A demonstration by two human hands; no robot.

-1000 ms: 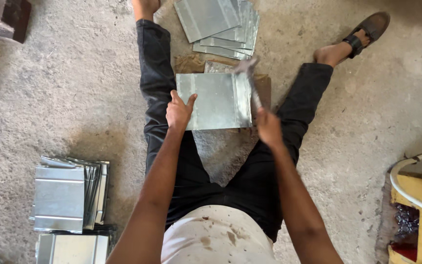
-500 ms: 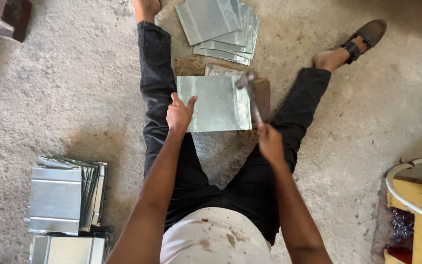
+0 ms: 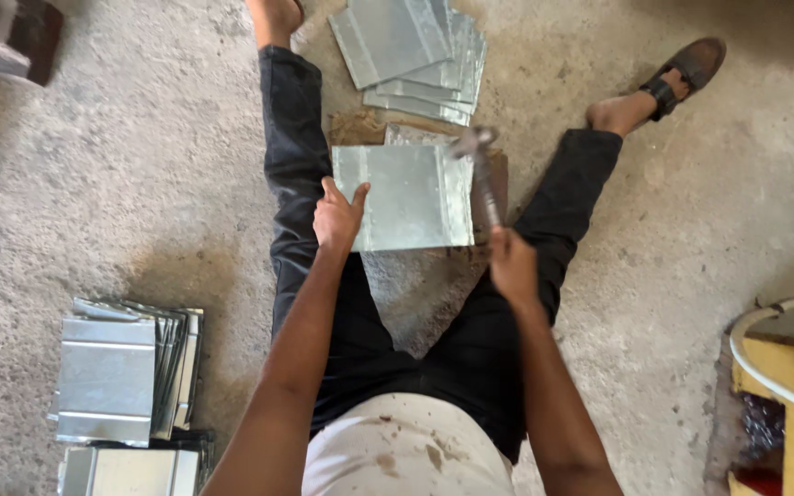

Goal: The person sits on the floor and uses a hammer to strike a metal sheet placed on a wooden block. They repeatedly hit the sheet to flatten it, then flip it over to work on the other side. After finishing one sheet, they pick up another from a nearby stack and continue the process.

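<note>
I sit on a concrete floor with my legs spread. Between them lies a rectangular galvanized metal sheet (image 3: 406, 196) on a brown block (image 3: 500, 179). My left hand (image 3: 337, 216) presses on the sheet's left edge, fingers spread. My right hand (image 3: 510, 264) grips the handle of a hammer (image 3: 480, 165), whose head hovers over the sheet's upper right corner.
A fanned pile of metal sheets (image 3: 415, 55) lies on the floor beyond the block. Another stack of folded sheets (image 3: 121, 367) sits at my left. A yellow object with a white rim (image 3: 792, 386) is at the right edge. A dark block (image 3: 11, 37) sits top left.
The hammer has swung from a raised blur down toward the sheet's right edge. My left hand has stayed on the sheet.
</note>
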